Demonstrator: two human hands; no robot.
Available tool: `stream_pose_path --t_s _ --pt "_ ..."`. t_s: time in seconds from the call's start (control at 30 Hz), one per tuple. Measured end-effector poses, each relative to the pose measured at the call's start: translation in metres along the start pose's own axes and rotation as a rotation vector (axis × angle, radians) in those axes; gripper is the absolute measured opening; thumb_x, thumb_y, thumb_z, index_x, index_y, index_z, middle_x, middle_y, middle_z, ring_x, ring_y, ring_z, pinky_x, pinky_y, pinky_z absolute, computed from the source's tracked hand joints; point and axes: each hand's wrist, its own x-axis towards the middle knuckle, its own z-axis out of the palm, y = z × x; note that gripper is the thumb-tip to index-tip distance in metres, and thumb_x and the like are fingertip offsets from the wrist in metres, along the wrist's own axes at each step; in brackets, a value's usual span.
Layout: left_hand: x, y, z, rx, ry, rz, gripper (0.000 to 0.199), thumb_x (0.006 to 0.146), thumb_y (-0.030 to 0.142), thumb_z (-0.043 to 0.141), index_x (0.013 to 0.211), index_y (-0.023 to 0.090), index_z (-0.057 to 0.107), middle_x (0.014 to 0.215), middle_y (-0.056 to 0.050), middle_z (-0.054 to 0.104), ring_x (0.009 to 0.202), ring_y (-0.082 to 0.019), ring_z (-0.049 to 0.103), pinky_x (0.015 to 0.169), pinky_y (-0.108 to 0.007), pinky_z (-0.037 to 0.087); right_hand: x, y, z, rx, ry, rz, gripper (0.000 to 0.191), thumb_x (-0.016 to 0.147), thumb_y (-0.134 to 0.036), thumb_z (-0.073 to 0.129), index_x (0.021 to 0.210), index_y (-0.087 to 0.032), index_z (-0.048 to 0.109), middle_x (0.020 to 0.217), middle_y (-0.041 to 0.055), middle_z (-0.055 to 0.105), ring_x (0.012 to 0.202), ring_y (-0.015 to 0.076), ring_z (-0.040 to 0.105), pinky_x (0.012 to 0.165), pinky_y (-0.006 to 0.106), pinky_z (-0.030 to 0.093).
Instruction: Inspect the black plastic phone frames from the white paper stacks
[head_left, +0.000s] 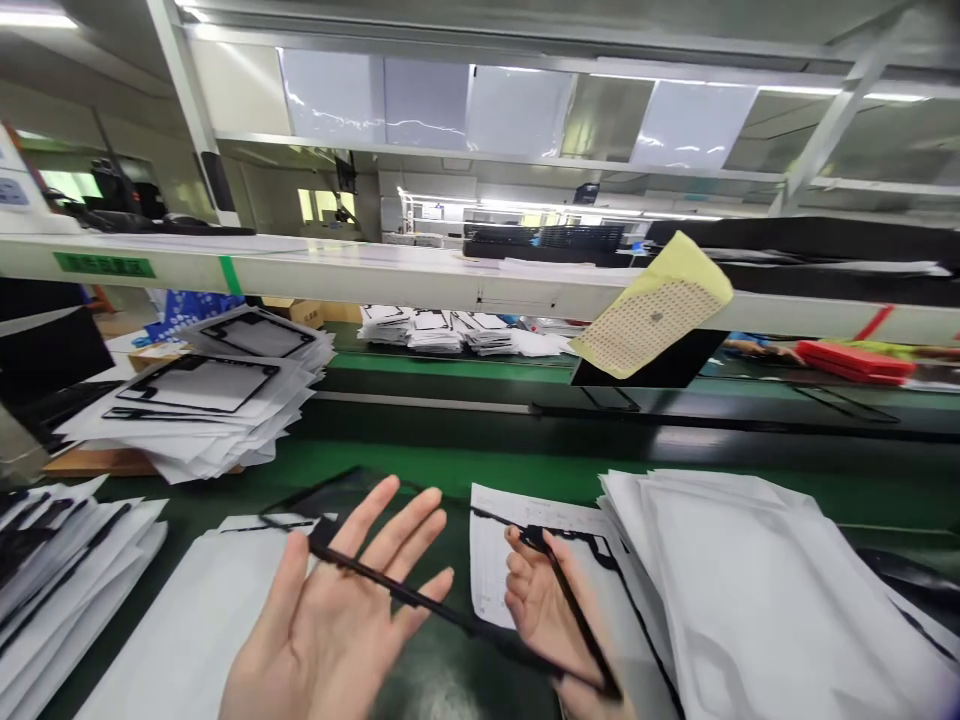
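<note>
A thin black rectangular frame, tilted and partly blurred, spans both hands above the green work surface. My right hand has its fingers curled and pinches one edge of it between thumb and finger. Palm up, my left hand has its fingers spread, and one strip of the frame crosses in front of them. Whether that strip rests on the left fingers I cannot tell. Below my left hand lies a white sheet stack. A printed sheet lies behind my right hand.
White sheets are piled at right. More stacks with black frames stand at far left and back left. A yellow dotted card hangs from the shelf. Another person's hand is near a red tray.
</note>
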Motion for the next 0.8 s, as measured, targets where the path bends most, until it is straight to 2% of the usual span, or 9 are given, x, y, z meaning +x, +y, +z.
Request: stream_pose_path --t_s 0.1,0.13,0.2,0.27,0.37,0.43,0.5,0.67,0.8 --pt "0.015 0.008 -0.025 0.01 -0.195 -0.128 0.054 0.096 0.05 0.03 0.121 0.017 0.065 0.084 -0.012 0.071 0.068 -0.018 0.067 0.07 -0.036 0.057 0.006 0.001 -0.022 -0.07 0.029 -0.02 0.035 0.061 -0.024 0.09 0.086 -0.01 0.071 0.065 0.0034 0.07 0.049 0.0078 0.059 0.054 0.017 0.05" --pt "0.023 0.009 -0.033 0.041 -0.239 -0.152 0.05 0.097 0.046 0.034 0.122 0.016 0.064 0.064 -0.006 0.064 0.049 -0.012 0.056 0.058 -0.029 0.053 0.006 0.002 -0.03 -0.114 0.021 -0.032 0.034 0.062 -0.025 0.089 0.086 -0.01 0.071 0.068 0.0044 0.071 0.053 0.0088 0.061 0.055 0.018 0.05" --pt "0.045 0.011 -0.047 0.145 -0.21 -0.142 0.043 0.097 0.039 0.039 0.121 0.014 0.064 0.043 0.005 0.041 0.032 -0.005 0.031 0.041 -0.018 0.035 0.005 0.005 -0.044 -0.243 -0.007 -0.045 0.033 0.068 -0.031 0.087 0.087 -0.011 0.07 0.077 0.0081 0.072 0.065 0.0132 0.066 0.061 0.022 0.052" --pt "0.071 0.011 -0.056 0.238 -0.109 -0.067 0.04 0.097 0.038 0.041 0.118 0.012 0.063 0.042 0.009 0.032 0.031 -0.004 0.022 0.036 -0.016 0.022 0.002 0.009 -0.055 -0.396 -0.005 -0.06 0.034 0.073 -0.037 0.083 0.089 -0.01 0.069 0.085 0.0117 0.073 0.077 0.0176 0.069 0.069 0.025 0.053" --pt "0.107 0.006 -0.065 0.296 -0.001 0.045 0.038 0.096 0.037 0.044 0.123 0.012 0.057 0.06 0.001 0.058 0.043 -0.006 0.048 0.045 -0.016 0.037 -0.002 0.016 -0.068 -0.507 0.056 -0.09 0.041 0.074 -0.042 0.082 0.093 -0.009 0.068 0.091 0.0155 0.075 0.085 0.021 0.071 0.073 0.027 0.054" --pt "0.118 -0.005 -0.073 0.332 0.027 0.061 0.044 0.094 0.038 0.049 0.129 0.012 0.052 0.095 -0.012 0.071 0.08 -0.014 0.067 0.07 -0.022 0.051 -0.002 0.021 -0.074 -0.459 0.112 -0.139 0.045 0.071 -0.043 0.083 0.097 -0.01 0.067 0.094 0.0161 0.075 0.086 0.0214 0.072 0.072 0.027 0.055" --pt "0.118 -0.021 -0.085 0.404 0.051 0.047 0.054 0.088 0.041 0.059 0.133 0.013 0.05 0.121 -0.017 0.066 0.109 -0.021 0.064 0.089 -0.029 0.049 0.0 0.026 -0.08 -0.379 0.178 -0.207 0.049 0.068 -0.042 0.085 0.101 -0.012 0.066 0.098 0.0168 0.075 0.089 0.0213 0.072 0.074 0.026 0.055" --pt "0.096 -0.064 -0.118 0.626 0.114 0.012 0.053 0.063 0.038 0.085 0.107 0.012 0.069 0.103 -0.017 0.074 0.086 -0.023 0.071 0.075 -0.029 0.052 0.007 0.036 -0.092 -0.298 0.244 -0.289 0.05 0.068 -0.044 0.085 0.101 -0.012 0.065 0.103 0.0174 0.074 0.099 0.0238 0.071 0.08 0.028 0.055" --pt "0.09 -0.073 -0.13 0.69 0.155 0.07 0.051 0.056 0.041 0.088 0.096 0.012 0.073 0.094 -0.016 0.075 0.078 -0.022 0.072 0.067 -0.026 0.053 0.013 0.045 -0.095 -0.353 0.244 -0.28 0.051 0.068 -0.048 0.083 0.102 -0.014 0.067 0.102 0.0157 0.075 0.1 0.0257 0.07 0.085 0.032 0.055"
